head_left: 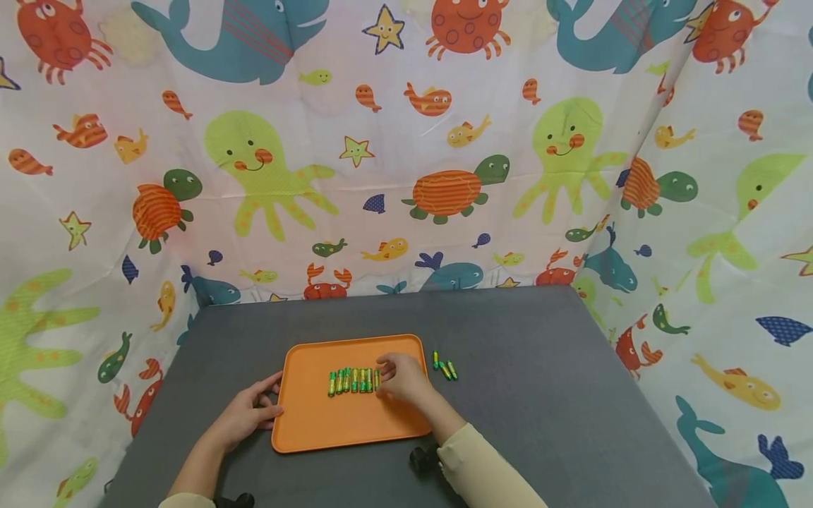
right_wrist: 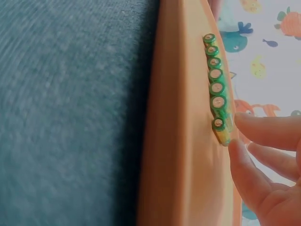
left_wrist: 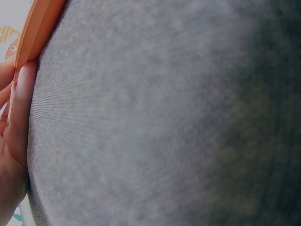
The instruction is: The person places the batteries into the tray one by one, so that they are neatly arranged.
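Lying beside tray, loose batteries, grey tabletop

The tray sits on the table, low in the middle of the frame. A row of batteries lies side by side on the tray. Three more batteries lie on the table just right of the tray. The left hand touches the tray's left edge. The right hand rests at the right end of the row. The curtain stands behind the table.
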`<action>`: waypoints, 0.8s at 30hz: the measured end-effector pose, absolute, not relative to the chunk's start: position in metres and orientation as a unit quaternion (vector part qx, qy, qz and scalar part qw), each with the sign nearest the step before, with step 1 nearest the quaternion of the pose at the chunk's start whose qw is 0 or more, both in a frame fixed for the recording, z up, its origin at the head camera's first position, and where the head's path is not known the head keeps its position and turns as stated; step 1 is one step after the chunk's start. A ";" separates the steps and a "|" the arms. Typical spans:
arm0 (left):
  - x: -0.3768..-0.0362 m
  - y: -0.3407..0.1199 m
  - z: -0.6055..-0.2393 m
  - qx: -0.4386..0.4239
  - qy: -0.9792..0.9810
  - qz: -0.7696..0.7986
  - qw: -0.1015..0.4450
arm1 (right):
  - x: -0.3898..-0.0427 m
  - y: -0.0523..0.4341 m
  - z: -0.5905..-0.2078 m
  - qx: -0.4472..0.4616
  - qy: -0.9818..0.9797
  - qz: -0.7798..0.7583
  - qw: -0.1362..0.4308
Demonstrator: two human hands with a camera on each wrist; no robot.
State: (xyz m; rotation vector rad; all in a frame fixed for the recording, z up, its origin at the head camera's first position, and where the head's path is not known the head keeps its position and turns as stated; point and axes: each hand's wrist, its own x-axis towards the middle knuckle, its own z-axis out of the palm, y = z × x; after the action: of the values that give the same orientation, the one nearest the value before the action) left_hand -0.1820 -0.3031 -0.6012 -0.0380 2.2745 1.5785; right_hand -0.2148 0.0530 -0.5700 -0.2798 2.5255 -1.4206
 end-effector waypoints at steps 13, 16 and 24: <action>-0.181 -0.304 -0.602 -0.013 0.806 0.562 0.185 | -0.214 0.071 -0.554 -0.098 0.864 -0.487 0.075; -0.181 -0.304 -0.602 -0.016 0.806 0.562 0.185 | -0.216 0.078 -0.550 -0.098 0.864 -0.489 0.069; -0.182 -0.304 -0.602 -0.021 0.809 0.558 0.186 | -0.222 0.100 -0.541 -0.091 0.870 -0.484 0.039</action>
State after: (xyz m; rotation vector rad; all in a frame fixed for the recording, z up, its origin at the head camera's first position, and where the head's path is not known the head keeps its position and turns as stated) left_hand -0.1819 -0.3036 -0.6021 -0.0580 2.2784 1.5713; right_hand -0.2216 0.0998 -0.5406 -0.2787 2.6654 -1.4832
